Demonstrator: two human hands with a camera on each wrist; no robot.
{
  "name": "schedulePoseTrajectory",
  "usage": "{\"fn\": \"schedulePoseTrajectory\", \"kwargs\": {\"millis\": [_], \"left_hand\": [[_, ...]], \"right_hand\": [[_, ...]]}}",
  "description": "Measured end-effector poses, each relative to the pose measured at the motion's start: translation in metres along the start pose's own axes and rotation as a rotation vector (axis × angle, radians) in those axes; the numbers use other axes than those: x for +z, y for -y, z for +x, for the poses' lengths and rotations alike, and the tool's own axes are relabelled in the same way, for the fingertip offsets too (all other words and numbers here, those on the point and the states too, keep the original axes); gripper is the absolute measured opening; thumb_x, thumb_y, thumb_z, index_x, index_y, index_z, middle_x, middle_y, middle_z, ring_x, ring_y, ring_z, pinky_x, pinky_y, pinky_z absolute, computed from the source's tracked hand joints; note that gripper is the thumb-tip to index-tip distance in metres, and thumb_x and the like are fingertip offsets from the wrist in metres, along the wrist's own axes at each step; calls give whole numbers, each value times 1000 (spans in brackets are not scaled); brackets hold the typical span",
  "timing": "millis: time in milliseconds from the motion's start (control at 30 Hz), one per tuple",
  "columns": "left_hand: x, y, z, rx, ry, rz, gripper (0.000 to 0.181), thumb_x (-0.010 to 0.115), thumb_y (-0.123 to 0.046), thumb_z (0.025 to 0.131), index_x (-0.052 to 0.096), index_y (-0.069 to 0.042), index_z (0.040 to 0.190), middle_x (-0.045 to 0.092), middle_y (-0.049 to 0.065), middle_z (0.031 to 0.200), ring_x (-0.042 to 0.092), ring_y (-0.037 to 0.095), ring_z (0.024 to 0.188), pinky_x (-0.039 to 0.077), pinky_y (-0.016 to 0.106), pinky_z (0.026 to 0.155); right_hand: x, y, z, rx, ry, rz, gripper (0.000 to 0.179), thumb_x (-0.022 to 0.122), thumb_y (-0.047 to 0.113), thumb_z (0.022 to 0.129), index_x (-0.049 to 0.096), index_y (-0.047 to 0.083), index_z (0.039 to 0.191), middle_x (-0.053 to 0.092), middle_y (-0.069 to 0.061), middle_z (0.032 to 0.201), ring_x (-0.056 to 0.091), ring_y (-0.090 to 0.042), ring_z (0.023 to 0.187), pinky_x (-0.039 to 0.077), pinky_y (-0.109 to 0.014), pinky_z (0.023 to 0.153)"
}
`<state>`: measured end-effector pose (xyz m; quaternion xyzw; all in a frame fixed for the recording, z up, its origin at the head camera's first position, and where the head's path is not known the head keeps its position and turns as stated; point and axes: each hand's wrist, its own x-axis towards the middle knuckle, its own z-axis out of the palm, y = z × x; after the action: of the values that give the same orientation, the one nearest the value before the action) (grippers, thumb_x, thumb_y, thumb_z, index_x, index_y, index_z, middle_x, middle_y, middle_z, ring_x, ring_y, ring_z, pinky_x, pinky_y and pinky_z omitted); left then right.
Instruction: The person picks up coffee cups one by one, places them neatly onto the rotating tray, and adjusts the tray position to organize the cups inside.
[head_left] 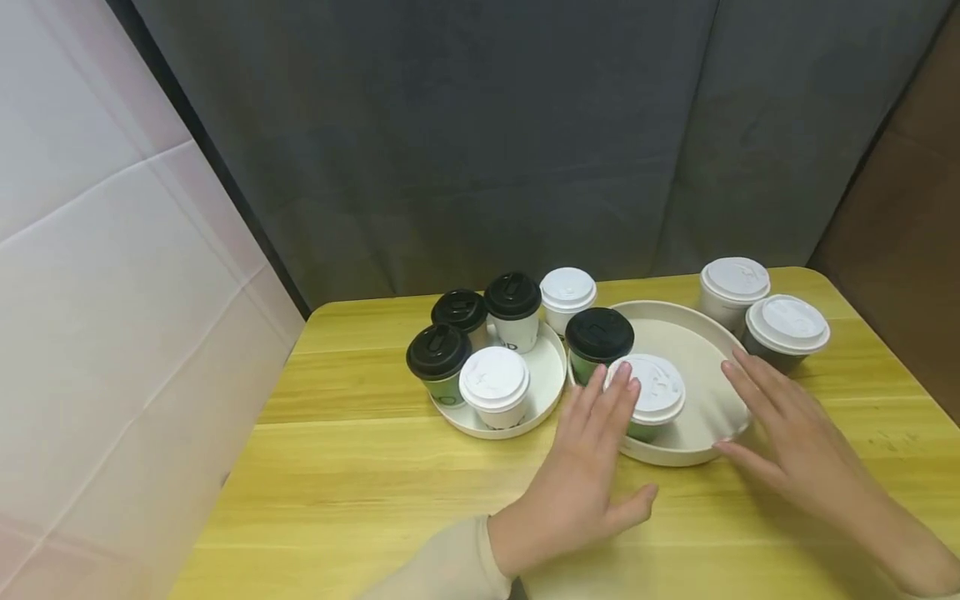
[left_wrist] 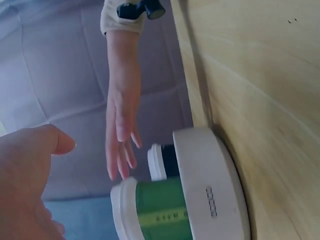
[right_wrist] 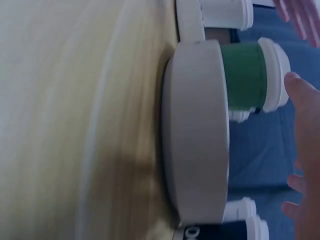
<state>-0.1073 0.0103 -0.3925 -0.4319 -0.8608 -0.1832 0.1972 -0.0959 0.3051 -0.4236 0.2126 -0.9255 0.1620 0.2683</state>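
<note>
My left hand (head_left: 577,475) is held over the front left of the large round cream tray (head_left: 708,358), its fingers straight and overlapping a green paper cup with a white lid (head_left: 655,387) in the head view. That cup stands in the tray beside a green cup with a black lid (head_left: 600,333). My right hand (head_left: 795,442) hovers at the tray's right side, fingers extended and thumb spread apart near the rim. Neither hand holds anything. In the left wrist view, the white-lidded green cup (left_wrist: 160,210) rises above the tray wall (left_wrist: 210,185), with the right hand (left_wrist: 122,105) beyond it.
Left of the tray, a smaller white plate (head_left: 551,375) bears several lidded cups, among them a white-lidded one (head_left: 495,387). Another white-lidded cup (head_left: 567,296) stands behind, between plate and tray. Two more, a white cup (head_left: 731,292) and a dark cup (head_left: 783,333), stand right of the tray.
</note>
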Motion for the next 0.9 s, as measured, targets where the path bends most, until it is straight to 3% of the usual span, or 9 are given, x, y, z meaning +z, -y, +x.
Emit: {"fn": "schedulePoseTrajectory", "kwargs": {"millis": [133,300,433,533,667,900], "left_hand": [[6,-16,1,95,99,97,112,65,-54,85,-2,-5,159,-3,10,169,9,33,156,22,51,125],[23,-36,-2,192,301,174,109,54,-62,90,-13,-8,158,-18,10,166,-12,30,156,14,45,128],[39,-44,-1,220,383,185,110,51,-65,91,-15,-7,157,-18,13,166,-14,31,155,16,45,128],[50,-46,1,219,407,208,109,50,-66,91,-12,-7,158,-12,15,167,-3,31,157,20,44,127],[60,-50,4,173,464,251,108,49,-69,90,-8,-7,159,-4,16,168,8,31,156,23,42,126],[71,-58,7,83,536,358,109,48,-75,87,-1,-10,160,9,13,168,12,29,156,22,39,126]], "right_hand": [[0,-8,-10,-24,26,-27,84,45,70,92,39,12,152,33,-15,160,18,-17,155,2,-23,127],[0,-14,-21,-26,80,-57,83,69,53,83,41,15,152,31,-11,162,17,-18,155,0,-25,127],[1,-20,-28,-23,115,-75,88,76,45,77,41,17,152,30,-10,163,17,-20,155,-1,-27,128],[2,-25,-33,-27,128,-85,87,76,46,77,41,19,152,32,-10,162,15,-17,156,-2,-29,128],[4,-28,-39,-28,149,-95,85,75,48,78,41,21,151,33,-8,162,9,-12,156,-4,-30,128],[6,-31,-45,-19,165,-109,86,75,50,78,41,23,152,31,-7,163,7,-12,157,-6,-34,128]]}}
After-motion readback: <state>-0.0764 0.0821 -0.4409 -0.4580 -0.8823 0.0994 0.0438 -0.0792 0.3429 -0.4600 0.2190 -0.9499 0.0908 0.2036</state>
